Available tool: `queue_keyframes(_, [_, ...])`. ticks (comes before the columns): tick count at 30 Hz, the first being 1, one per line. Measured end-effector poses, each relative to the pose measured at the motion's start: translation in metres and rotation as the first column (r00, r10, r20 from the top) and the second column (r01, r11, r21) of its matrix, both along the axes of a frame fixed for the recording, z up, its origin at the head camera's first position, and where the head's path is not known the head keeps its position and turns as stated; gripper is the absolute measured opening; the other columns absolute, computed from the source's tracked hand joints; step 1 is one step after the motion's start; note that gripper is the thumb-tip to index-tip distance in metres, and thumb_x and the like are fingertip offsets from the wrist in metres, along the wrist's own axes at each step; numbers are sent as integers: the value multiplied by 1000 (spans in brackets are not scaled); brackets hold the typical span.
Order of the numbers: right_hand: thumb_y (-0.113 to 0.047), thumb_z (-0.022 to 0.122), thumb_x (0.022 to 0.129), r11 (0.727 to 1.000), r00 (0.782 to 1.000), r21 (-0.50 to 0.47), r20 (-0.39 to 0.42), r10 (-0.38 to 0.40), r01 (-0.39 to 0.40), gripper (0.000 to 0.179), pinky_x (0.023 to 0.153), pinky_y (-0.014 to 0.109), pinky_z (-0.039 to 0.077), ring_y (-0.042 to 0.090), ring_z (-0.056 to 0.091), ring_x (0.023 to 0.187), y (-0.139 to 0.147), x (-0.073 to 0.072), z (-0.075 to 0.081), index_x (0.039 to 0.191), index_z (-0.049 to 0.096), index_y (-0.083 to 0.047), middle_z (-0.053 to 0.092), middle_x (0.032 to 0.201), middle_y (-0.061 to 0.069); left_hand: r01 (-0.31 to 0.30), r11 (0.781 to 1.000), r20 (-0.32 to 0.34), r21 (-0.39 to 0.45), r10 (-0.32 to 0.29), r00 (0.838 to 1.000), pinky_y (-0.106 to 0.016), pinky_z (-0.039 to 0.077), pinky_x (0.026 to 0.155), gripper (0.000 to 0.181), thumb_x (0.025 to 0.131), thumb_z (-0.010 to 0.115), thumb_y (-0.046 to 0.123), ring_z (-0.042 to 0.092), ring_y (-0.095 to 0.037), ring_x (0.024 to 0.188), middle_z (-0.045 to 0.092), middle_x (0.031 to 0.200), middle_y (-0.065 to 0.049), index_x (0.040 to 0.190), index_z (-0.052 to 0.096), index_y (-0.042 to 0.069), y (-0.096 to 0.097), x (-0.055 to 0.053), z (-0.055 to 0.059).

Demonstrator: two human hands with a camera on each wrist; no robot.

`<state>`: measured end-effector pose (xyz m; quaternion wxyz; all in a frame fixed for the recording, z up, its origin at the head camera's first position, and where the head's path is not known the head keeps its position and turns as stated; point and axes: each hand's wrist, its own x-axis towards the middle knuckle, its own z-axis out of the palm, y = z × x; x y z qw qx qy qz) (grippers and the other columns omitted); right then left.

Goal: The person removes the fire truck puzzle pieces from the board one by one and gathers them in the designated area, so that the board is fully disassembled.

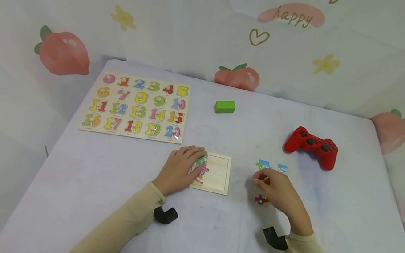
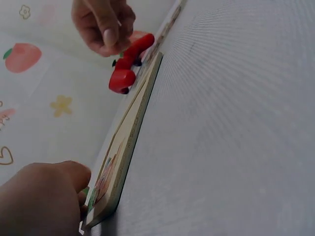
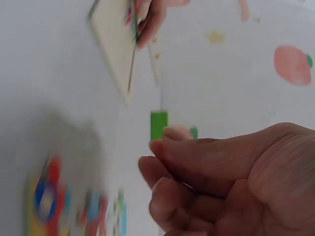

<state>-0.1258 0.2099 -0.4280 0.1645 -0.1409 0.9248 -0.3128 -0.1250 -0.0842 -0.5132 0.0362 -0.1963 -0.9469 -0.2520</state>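
My left hand point(image 1: 179, 168) rests on the left part of a small wooden puzzle tray point(image 1: 218, 175), its fingers at the upper edge and its thumb over the picture pieces point(image 1: 200, 176) set in that side. The tray's right part shows bare wood. To the right, my right hand point(image 1: 281, 192) hovers above loose puzzle pieces point(image 1: 261, 199), partly covering them. Its fingers are loosely curled, with thumb and index tips close together, and nothing shows between them in the right wrist view. Blurred colourful pieces point(image 3: 47, 200) lie below that hand.
A wooden number board point(image 1: 137, 106) lies at the back left. Behind the tray sits a green block point(image 1: 225, 107). At the right is a red game controller point(image 1: 311, 147). A printed cloth point(image 1: 188, 20) hangs along the table's back edge.
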Motion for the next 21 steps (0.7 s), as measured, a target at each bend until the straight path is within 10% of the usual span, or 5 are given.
queue_keyframes(12, [-8,65,90,965,967,-86,-89,239,-246,16,72,29,49,16,58,81,-83,-33,-25,105,68,-5,64,92,5,1,1000,-5,-6,-1,1000,-46,38,98,67,89,59,53,38,-21,132,46,143,-1,143,43,16,-1,0,-1])
queue_keyframes(21, [-9,68,88,965,958,-66,-152,243,-255,16,68,27,46,13,53,75,-101,-34,-36,104,67,-4,60,85,3,17,1000,-34,3,-17,999,-45,39,95,68,89,60,51,38,-21,132,46,141,-2,143,43,14,-1,0,1])
